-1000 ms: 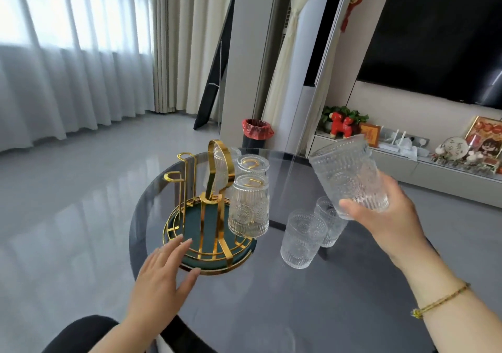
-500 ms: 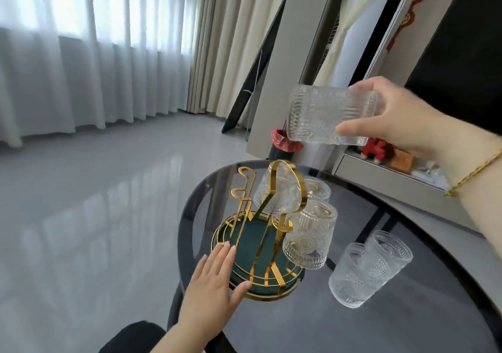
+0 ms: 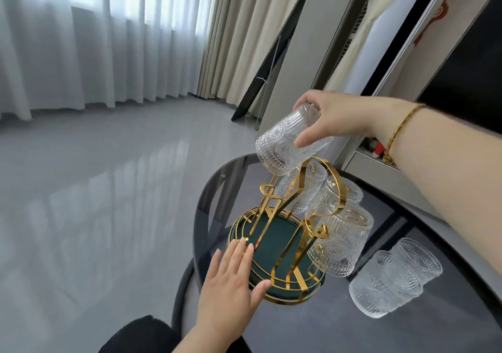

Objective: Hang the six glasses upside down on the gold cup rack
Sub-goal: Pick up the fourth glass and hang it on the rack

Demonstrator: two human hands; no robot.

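The gold cup rack point(image 3: 312, 233) with a green base stands on a round dark glass table point(image 3: 339, 325). Three embossed clear glasses hang upside down on its right side, the nearest one point(image 3: 339, 244) lowest. My right hand point(image 3: 334, 116) grips another glass point(image 3: 282, 143), tilted mouth-down just above the rack's far left hooks. My left hand point(image 3: 231, 279) lies flat, fingers spread, on the rack's base rim. Two more glasses point(image 3: 391, 279) stand upright on the table to the right of the rack.
The table's near left edge lies just beside my left hand. Grey glossy floor and white curtains fill the left. A low cabinet with ornaments point(image 3: 377, 149) and a dark screen are at the right behind my forearm.
My right hand has brought the glass down and left, turning it from sideways to mouth-down over the rack. My left hand stays on the base. The view has shifted closer.
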